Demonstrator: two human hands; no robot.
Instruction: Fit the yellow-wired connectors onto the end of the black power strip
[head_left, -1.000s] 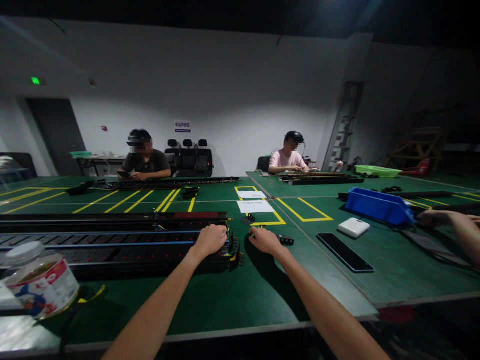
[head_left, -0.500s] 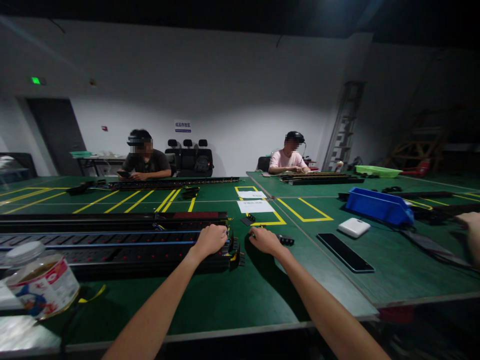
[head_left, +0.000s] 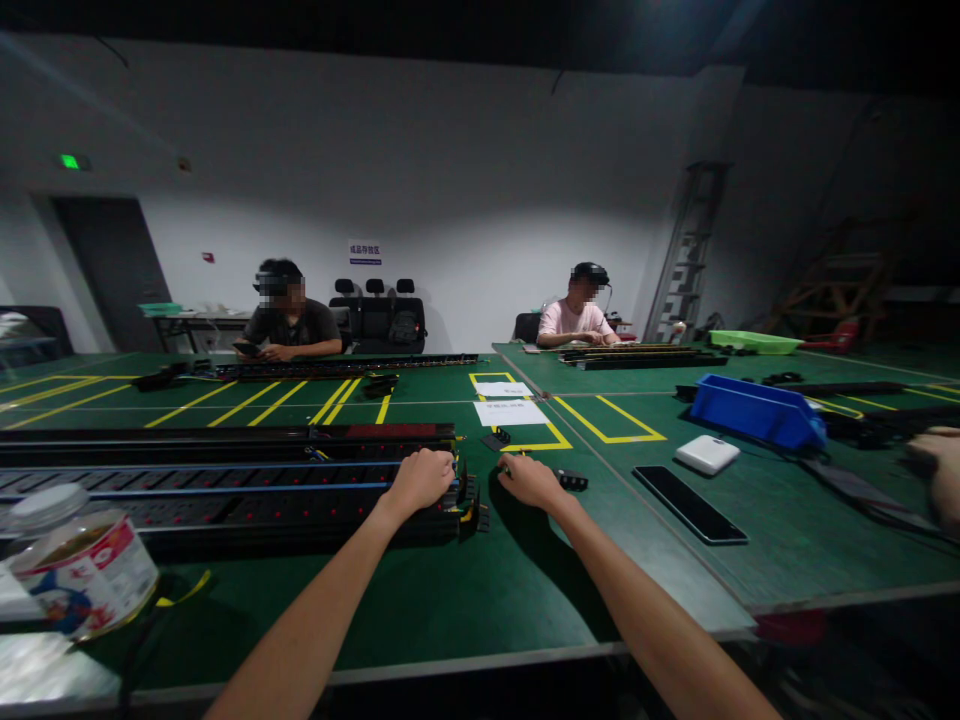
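My left hand [head_left: 424,478] is closed at the right end of a long black rail [head_left: 300,500], one of several lying side by side with blue strips and rows of red dots. Short wires and small black tabs [head_left: 474,515] stick out from that end. Just to the right, my right hand [head_left: 529,480] hovers close over the table, its fingers pinched together. Whatever lies between those fingertips is too small to make out. Beside its wrist is a small black part with round holes [head_left: 572,480]. Another small black piece [head_left: 496,438] lies beyond the hands.
A plastic jar [head_left: 86,575] stands at the near left. On the right lie a phone [head_left: 690,505], a white box [head_left: 707,455] and a blue bin [head_left: 757,413]; another person's hand [head_left: 941,465] is at the edge. Two people sit across the green table [head_left: 420,620].
My hands hold nearly the same place and pose. The other person's hand at the right edge has shifted slightly.
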